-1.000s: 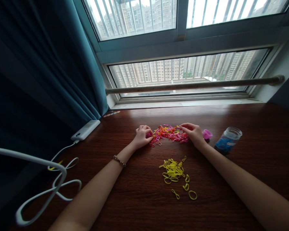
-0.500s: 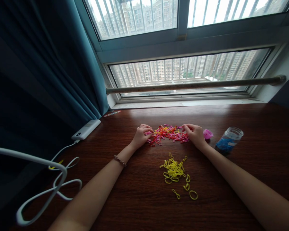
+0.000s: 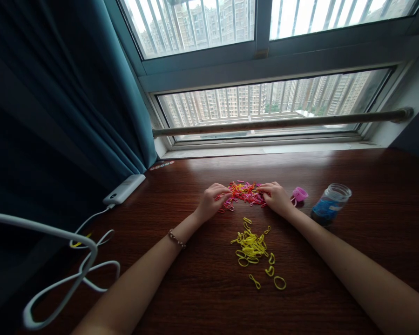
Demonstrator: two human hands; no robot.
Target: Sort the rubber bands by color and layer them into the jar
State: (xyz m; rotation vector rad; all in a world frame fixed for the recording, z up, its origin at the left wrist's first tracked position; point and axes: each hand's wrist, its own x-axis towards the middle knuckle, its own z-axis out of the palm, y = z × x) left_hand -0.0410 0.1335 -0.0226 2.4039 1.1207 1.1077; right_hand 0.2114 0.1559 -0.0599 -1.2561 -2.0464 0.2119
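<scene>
1. Covering both ends of the mixed pile (image 3: 246,193) are the left hand (image 3: 211,201) and the right hand (image 3: 275,197) — whether either grasps a band, I cannot tell.
2. Single bands within the mixed pile are hard to make out, and both forearms (image 3: 136,279) are cut off by the picture's border.
3. The mixed pile is a loose tangle of thin loops, red, pink and orange with some yellow, lying on the bench (image 3: 195,288).
4. Nearer the wearer than the mixed pile lie the yellow bands (image 3: 250,244), mostly clustered, a few apart, one spread into a ring.
5. Left of the mixed pile's middle, the left hand bends its fingers inward; right of it, the right hand points its fingers back — palms hidden.
6. Farther right of the mixed pile are a pink cup-like piece (image 3: 300,193) and a clear jar (image 3: 330,204) showing blue.
</scene>
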